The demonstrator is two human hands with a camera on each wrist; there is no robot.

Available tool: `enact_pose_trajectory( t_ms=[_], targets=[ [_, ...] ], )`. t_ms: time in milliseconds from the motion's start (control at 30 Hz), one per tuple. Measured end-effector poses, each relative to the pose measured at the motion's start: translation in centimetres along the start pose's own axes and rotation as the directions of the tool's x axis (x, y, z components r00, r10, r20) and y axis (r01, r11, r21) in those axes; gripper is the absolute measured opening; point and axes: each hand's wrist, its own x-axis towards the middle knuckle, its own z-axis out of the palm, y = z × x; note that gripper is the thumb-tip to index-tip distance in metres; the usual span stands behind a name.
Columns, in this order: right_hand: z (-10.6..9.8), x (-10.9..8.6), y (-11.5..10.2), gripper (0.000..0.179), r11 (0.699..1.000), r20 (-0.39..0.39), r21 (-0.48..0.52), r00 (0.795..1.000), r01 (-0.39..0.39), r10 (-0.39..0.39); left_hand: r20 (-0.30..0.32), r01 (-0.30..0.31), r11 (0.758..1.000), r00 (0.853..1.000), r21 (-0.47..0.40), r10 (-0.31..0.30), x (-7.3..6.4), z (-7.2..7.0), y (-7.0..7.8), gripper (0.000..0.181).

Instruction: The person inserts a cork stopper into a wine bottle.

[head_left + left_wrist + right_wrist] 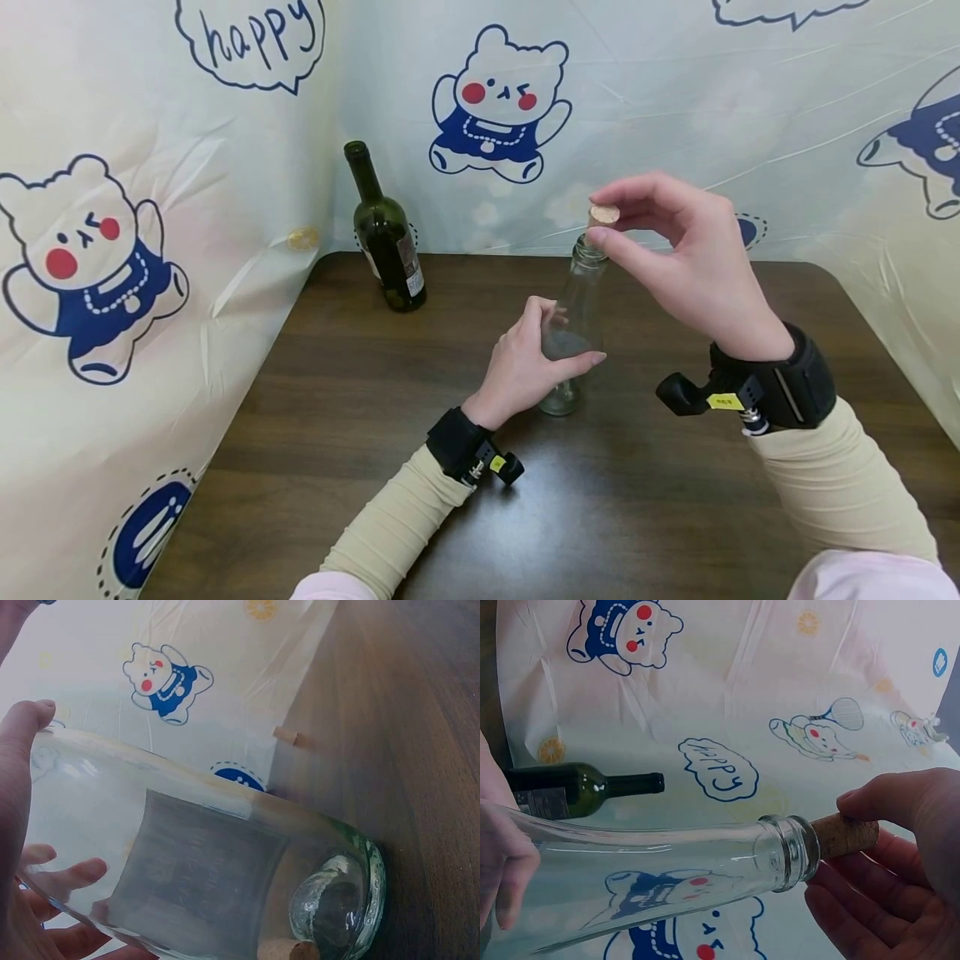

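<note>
My left hand (525,367) grips a clear glass bottle (577,292) low on its body, thumb on the near side. A grey label (199,866) shows on the bottle in the left wrist view. Above the neck, my right hand (682,233) pinches a cork (604,216) between thumb and fingers. The right wrist view shows this cork (847,834) lined up with the bottle's mouth (791,853), its inner end at the rim. How far it sits inside I cannot tell.
A dark green wine bottle (390,250) stands at the back left of the brown table (315,467). In the left wrist view, a small cork-coloured piece (286,735) and another (289,949) by the glass base appear. A printed curtain (645,100) borders the table.
</note>
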Motion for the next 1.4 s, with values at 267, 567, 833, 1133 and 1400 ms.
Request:
enact_pose_trajectory(
  t_ms=[267, 567, 833, 1133, 1400],
  targets=[
    [0.0, -0.1, 0.7, 0.029, 1.0, 0.016, -0.017, 1.0, -0.024, 0.024, 0.006, 0.012, 1.0, 1.0, -0.002, -0.012, 0.0, 0.0, 0.1, 0.076],
    [0.3, -0.3, 1.3, 0.03, 0.999, 0.036, -0.011, 0.998, -0.041, 0.041, 0.005, -0.002, 1.0, 1.0, -0.004, 0.002, 0.2, 0.0, 0.1, 0.075],
    [0.9, -0.5, 2.0, 0.03, 0.999, -0.034, 0.052, 0.999, -0.011, 0.013, 0.004, 0.006, 1.0, 1.0, -0.008, -0.006, 0.3, 0.0, 0.1, 0.074],
    [1.9, -0.6, 2.2, 0.033, 0.963, 0.002, 0.258, 0.997, -0.08, 0.082, 0.008, 0.008, 1.0, 1.0, -0.004, -0.008, 0.2, 0.0, 0.2, 0.074],
    [2.0, 1.6, 1.7, 0.057, 0.787, 0.344, 0.445, 0.893, -0.427, 0.29, 0.001, 0.026, 1.0, 1.0, 0.003, -0.026, 0.1, 0.0, 0.1, 0.079]
  ],
)
